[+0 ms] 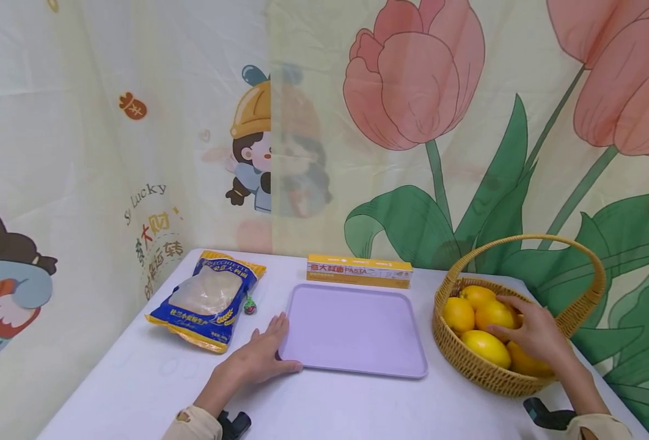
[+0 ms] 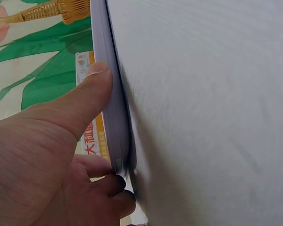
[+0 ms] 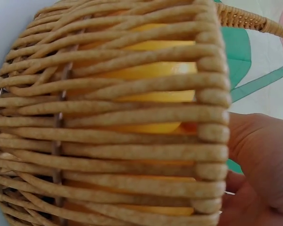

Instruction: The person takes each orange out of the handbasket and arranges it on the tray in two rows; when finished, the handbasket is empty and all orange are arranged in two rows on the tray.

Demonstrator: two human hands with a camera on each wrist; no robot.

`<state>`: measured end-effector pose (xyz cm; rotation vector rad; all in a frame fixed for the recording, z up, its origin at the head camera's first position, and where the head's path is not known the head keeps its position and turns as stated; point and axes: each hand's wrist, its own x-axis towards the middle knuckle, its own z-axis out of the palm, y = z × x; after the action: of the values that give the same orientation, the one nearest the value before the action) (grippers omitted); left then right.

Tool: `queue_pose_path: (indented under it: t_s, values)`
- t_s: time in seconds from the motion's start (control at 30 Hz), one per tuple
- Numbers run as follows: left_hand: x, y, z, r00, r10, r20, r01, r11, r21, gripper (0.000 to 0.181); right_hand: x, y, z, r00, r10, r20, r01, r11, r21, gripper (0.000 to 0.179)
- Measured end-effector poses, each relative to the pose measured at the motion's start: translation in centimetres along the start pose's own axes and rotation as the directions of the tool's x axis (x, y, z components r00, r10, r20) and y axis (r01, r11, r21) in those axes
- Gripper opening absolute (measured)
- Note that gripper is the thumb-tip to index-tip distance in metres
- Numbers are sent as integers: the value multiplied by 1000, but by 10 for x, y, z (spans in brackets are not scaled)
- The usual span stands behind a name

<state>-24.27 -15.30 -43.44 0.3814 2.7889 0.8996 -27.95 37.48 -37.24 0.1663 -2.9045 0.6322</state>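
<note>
In the head view, a flat lilac tray (image 1: 354, 330) lies on the table. My left hand (image 1: 260, 355) rests at its front-left corner, fingers along the left side and thumb against the front rim. The left wrist view shows that thumb (image 2: 95, 87) lying on the tray's edge (image 2: 114, 127). On the right stands a wicker basket (image 1: 467, 370) of yellow and orange fruit, including a lemon (image 1: 485, 349). Reaching into it, my right hand (image 1: 536, 330) holds an orange (image 1: 492, 314) between thumb and fingers. Basket weave (image 3: 132, 155) hides most of this grasp in the right wrist view.
Behind the tray lies a long pasta box (image 1: 359, 272). A blue and yellow pasta bag (image 1: 209, 302) sits at the left, with a small green and red trinket (image 1: 250, 305) beside it. The basket's tall handle (image 1: 528, 238) arches above the fruit. Printed curtains (image 1: 313, 153) border the table.
</note>
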Motion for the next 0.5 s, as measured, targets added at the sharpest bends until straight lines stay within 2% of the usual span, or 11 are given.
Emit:
queue_pose_path:
  t_s: [0.27, 0.4, 0.5]
  values:
    - [1, 0, 0, 1000, 4, 5, -4, 1000, 10, 100, -18, -11, -15, 995, 10, -102, -4, 998, 57, 82]
    - [1, 0, 0, 1000, -9, 12, 9, 1000, 12, 101, -29, -28, -29, 990, 2, -144, 10, 997, 81, 83]
    - [0, 0, -1, 1000, -10, 8, 10, 1000, 25, 100, -37, -45, -37, 988, -21, -155, 43, 989, 142, 81]
